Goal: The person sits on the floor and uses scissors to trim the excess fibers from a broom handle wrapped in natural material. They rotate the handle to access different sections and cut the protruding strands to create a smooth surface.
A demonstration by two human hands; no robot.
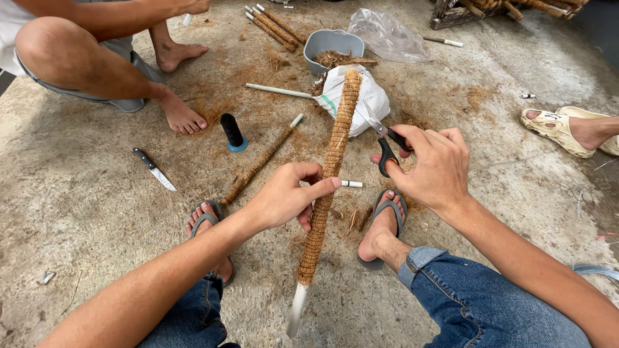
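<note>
Holding: left hand [287, 196] wraps the coir-wrapped pole [329, 171], tilted above the floor.
Cutting: right hand [433, 169] grips scissors [382, 138], blades parted beside the pole.
Risk: blades could nick the left fingers; the pole might slip.

Both hands raised forward, left hand [287, 196] curled gripping, right hand [435, 164] clenched

Knife [154, 169] on floor [77, 212] far left; spool [232, 132] right of it; tub [330, 46] behind bag [371, 100]; wrapped pole [330, 174] centre, w/ scissors [385, 145] just right.
</note>
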